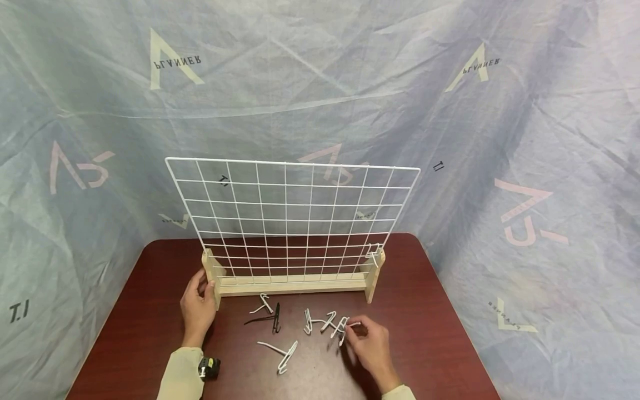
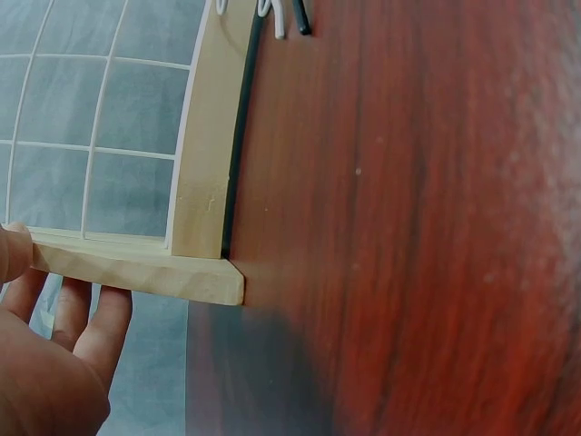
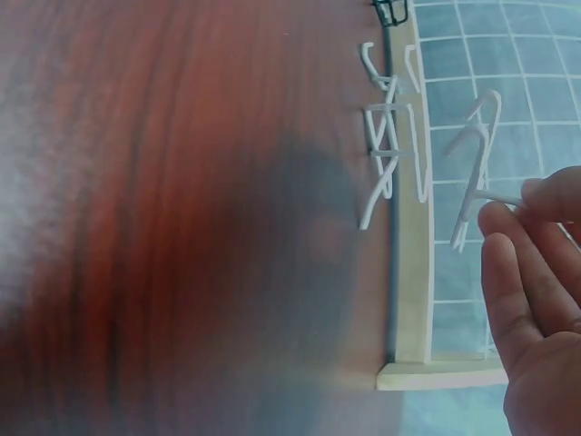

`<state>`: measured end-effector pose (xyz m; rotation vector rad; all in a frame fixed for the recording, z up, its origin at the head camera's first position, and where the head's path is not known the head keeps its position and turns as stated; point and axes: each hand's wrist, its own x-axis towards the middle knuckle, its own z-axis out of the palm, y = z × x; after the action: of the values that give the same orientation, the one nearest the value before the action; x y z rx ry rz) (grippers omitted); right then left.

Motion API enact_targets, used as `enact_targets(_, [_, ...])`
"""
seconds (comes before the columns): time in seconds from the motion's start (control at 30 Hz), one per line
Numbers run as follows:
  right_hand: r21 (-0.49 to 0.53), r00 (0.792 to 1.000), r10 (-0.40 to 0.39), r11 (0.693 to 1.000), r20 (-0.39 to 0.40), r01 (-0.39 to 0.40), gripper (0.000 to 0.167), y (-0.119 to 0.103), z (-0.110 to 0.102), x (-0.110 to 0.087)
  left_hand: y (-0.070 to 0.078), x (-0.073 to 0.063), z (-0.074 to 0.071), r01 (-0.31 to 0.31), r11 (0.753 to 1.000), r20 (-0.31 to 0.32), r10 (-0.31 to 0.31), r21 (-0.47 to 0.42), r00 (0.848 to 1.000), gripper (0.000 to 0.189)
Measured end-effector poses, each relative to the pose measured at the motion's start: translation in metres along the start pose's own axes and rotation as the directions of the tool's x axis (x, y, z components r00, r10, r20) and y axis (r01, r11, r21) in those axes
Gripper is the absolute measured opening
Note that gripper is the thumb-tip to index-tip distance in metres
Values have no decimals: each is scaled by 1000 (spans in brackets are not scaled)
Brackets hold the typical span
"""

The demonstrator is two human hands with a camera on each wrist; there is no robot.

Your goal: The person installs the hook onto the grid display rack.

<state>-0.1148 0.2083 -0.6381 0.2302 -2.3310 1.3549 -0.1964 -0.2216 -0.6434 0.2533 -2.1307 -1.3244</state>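
Note:
A white wire grid panel (image 1: 285, 201) stands upright in a pale wooden base (image 1: 295, 285) on the table. My left hand (image 1: 197, 305) holds the base's left end piece (image 2: 150, 271), thumb on one side and fingers on the other. Between thumb and fingertips, my right hand (image 1: 372, 343) pinches the stem of a white wire hook (image 3: 476, 186), raised in front of the grid's lower right. One white hook (image 1: 373, 254) hangs near the grid's right edge. Loose on the table lie several more white hooks (image 1: 288, 357) and a black hook (image 1: 276, 318).
The dark red wooden table (image 1: 435, 355) has rounded far corners. Grey printed cloth (image 1: 320, 72) hangs behind it and along both sides. A black strap device (image 1: 209, 368) sits at my left wrist.

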Motion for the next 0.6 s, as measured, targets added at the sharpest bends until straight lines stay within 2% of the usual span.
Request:
enact_targets(0.2, [-35, 997, -69, 997, -21, 68, 26, -2, -1, 6, 0, 0, 0, -10, 1000, -4, 10, -2, 1000, 43])
enact_targets(0.6, [-39, 991, -118, 992, -56, 116, 25, -11, -4, 16, 1, 1, 0, 0, 1000, 13, 0, -18, 1000, 43])
